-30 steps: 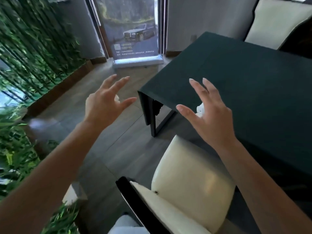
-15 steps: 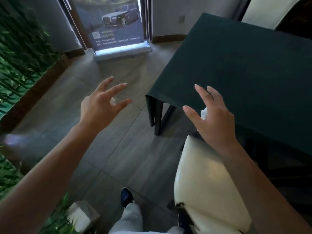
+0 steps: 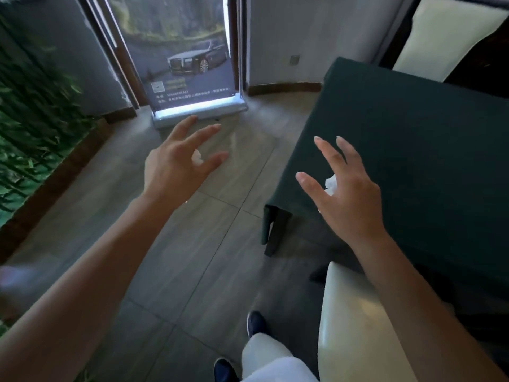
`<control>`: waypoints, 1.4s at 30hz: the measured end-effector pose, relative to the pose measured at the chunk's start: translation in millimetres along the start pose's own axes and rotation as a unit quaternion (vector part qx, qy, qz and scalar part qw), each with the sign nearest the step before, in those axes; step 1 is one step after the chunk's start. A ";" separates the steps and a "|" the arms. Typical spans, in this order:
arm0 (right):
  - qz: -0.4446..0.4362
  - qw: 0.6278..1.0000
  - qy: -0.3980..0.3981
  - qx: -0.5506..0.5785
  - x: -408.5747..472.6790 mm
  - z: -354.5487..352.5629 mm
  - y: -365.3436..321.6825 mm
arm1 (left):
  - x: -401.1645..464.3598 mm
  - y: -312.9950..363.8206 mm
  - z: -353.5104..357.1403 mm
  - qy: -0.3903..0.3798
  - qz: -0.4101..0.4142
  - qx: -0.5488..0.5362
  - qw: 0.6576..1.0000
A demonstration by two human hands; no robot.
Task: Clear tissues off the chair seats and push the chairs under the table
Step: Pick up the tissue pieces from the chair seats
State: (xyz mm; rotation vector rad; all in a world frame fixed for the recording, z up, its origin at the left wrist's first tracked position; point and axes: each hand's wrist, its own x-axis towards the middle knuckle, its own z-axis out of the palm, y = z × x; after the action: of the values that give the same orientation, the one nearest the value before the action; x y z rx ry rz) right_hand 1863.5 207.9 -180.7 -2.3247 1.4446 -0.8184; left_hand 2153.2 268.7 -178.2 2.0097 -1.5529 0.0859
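Two hands — left hand (image 3: 176, 166) and right hand (image 3: 347, 199) — fingers splayed, each palming a tissue beside the table (image 3: 413, 150); next, likely discarding both.

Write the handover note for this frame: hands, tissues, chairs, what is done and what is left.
Left hand: fingers spread over the floor, a white tissue tucked in its palm.
Right hand: fingers spread at the table corner, another tissue in its palm.
Near chair: cream back against the table edge; seat hidden.
Far chair: beyond the table.
Left: dispose of both tissues; check the far chair.
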 end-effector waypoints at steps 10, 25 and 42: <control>0.018 0.999 0.030 -0.003 173.5 36.5 43.2 | 173.6 -17.5 56.6 0.023 0.049 0.001 0.999; 0.111 0.991 0.050 -0.047 380.6 108.5 76.6 | 416.8 -81.5 180.8 -0.021 0.145 -0.048 0.988; 0.265 0.952 0.118 -0.100 561.3 143.5 96.2 | 677.4 -83.1 279.7 -0.091 0.285 -0.135 0.945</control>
State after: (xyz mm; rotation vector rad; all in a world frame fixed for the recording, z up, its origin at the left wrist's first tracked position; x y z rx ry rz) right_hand 2069.3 -342.0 -167.9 -1.8484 2.2100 -0.8349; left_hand 2359.5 -439.4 -175.5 1.3422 -2.0990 -0.0855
